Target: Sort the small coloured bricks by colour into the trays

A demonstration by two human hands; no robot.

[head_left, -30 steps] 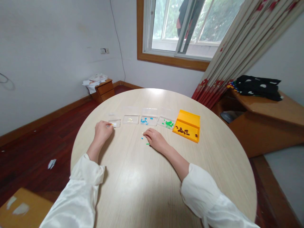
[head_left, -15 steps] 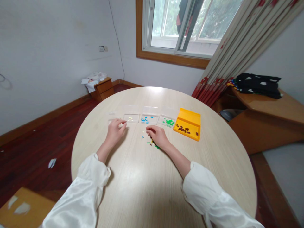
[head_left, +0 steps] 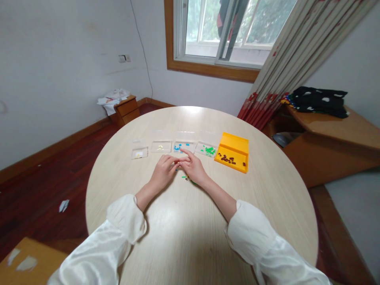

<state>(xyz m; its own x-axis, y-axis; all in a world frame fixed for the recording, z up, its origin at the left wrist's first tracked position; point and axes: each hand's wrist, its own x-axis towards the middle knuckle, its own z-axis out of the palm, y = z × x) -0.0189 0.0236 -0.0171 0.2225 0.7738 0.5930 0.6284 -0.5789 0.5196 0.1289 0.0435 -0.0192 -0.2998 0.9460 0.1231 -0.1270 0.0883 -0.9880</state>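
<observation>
Over the middle of the table, my left hand [head_left: 162, 171] and my right hand [head_left: 193, 169] meet at the fingertips. Both pinch closed, and a dark reddish speck shows between them, too small to name. My right index finger points out toward the clear box with blue pieces [head_left: 178, 148]. Under and beside my right hand lie loose small bricks, among them a green piece [head_left: 183, 177] and a brown one [head_left: 187, 179]; my hand hides part of this pile.
A row of open clear boxes crosses the table: one at far left [head_left: 132, 154], one with pale yellow pieces [head_left: 152, 147], one with green pieces [head_left: 210, 150]. At the right end lies an open yellow box [head_left: 237, 143] holding brown pieces [head_left: 228, 159].
My left hand has moved right, away from the leftmost clear box, to meet my right hand. The right hand's index finger has stretched out. The view has shifted slightly.
</observation>
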